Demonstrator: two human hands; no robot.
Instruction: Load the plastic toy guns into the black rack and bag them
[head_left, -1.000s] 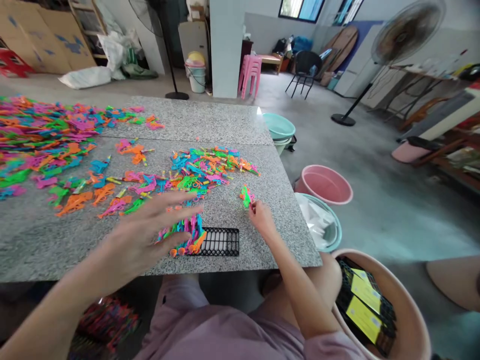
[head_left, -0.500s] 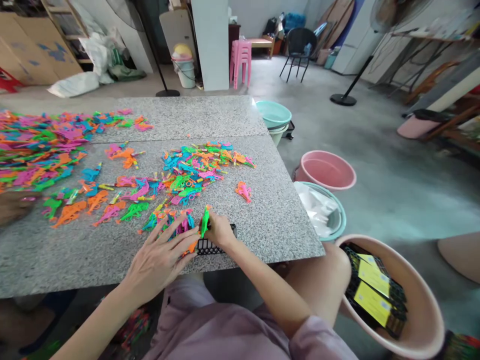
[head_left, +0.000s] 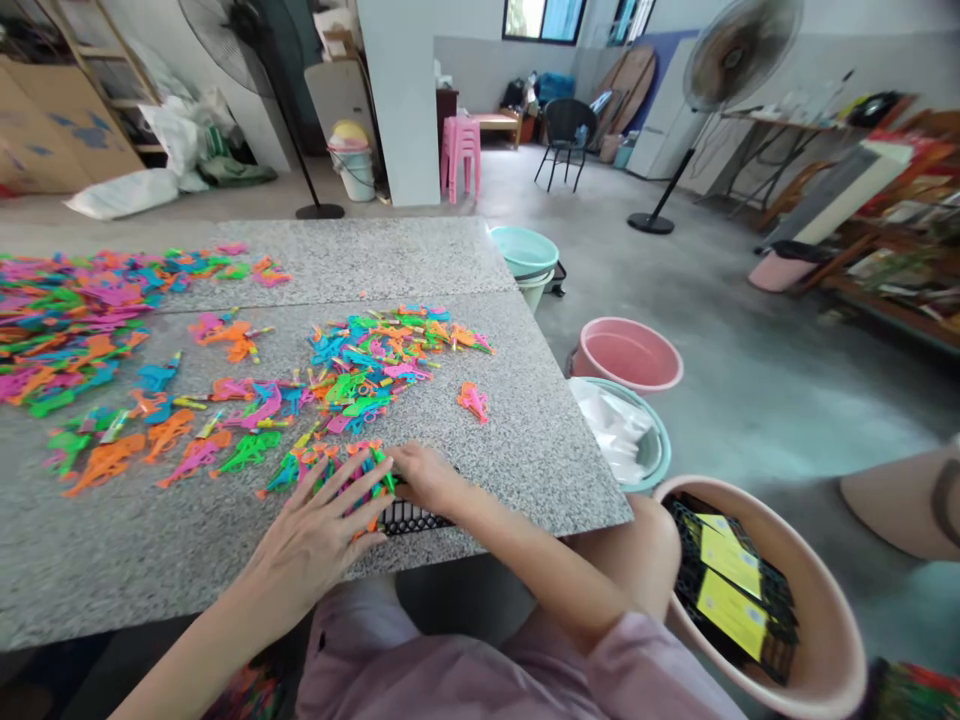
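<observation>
My left hand lies with its fingers spread over a row of small colourful plastic toy guns standing in a black plastic rack. At the right end of that row is a green toy gun, pinched at its edge by my right hand; those fingertips are partly hidden. The rack's right part shows bare slots under my right wrist. Just beyond my hands lies a heap of mixed toy guns. A pink and orange toy gun rests alone to the right of it.
A larger toy pile covers the table's far left. Off the right edge of the granite table stand a pink basin, a teal basin with white bags, and a peach tub holding black racks and yellow cards.
My right hand has moved left with the green toy gun, setting it against the row in the rack. The co-worker's hand at the left is out of view. The camera has tilted up slightly.
</observation>
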